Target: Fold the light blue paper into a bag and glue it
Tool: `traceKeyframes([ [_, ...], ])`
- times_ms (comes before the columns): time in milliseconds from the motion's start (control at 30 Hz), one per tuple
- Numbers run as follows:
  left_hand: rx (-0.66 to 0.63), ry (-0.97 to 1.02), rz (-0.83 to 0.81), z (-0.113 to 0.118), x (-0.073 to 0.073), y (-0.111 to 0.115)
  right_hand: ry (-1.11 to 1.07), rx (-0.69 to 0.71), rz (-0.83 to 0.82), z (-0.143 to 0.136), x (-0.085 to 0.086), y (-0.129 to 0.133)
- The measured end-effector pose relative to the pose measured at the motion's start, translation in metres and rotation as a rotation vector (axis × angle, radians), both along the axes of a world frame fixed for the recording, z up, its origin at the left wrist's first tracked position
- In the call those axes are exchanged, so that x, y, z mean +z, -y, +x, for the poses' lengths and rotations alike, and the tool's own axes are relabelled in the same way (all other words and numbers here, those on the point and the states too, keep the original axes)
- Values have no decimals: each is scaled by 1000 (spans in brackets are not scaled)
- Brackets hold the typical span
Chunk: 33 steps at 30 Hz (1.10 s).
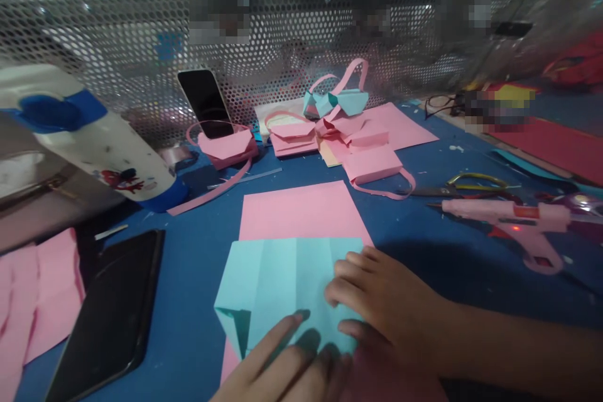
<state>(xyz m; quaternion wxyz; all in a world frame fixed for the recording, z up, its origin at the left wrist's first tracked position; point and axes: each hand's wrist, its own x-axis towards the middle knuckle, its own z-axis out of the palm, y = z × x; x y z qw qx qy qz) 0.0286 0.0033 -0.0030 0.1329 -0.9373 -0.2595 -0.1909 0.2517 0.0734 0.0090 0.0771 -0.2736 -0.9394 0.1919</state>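
Observation:
A creased light-blue paper [277, 270] lies over a pink sheet [301, 207] on the blue table [188, 289]. Its left end is folded up into a small pocket shape. My left hand [287, 364] rests on the paper's lower edge, with the fingers apart and the index fingertip on the surface. On the right part of the paper lies my right hand [377, 295], its fingers curled and touching the paper near its right edge, the thumb low beside it. Neither hand visibly grips the paper.
At the left are a bottle [117, 144], a dark tablet [113, 314] and folded pink paper [51, 289]. Small paper bags [377, 163] and a propped phone [205, 100] stand behind. A pink glue gun [513, 217] and scissors [475, 183] lie right, before a perforated metal screen [282, 44].

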Motion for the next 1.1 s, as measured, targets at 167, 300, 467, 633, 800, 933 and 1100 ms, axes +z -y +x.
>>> traceKeyframes([
  [167, -12, -10, -27, -2, 3, 1, -23, -63, -9, 1, 4, 0],
  [300, -36, -70, -18, -3, 7, 2, -39, -83, -2, 1, 5, 0],
  [467, -75, -25, -22, -4, 7, 1, -159, -122, 73, 9, 6, -4],
  [633, -65, 4, -14, -3, 4, 1, -190, 118, 323, 23, 5, 12],
  [800, -69, -51, 10, -4, 8, 1, -71, 88, 367, 40, -2, 33],
  [933, -67, -95, 11, -5, 11, -1, -43, -41, 406, 54, -1, 33],
  [1100, -64, -111, 25, -4, 12, -5, -72, -62, 426, 58, 2, 29],
])
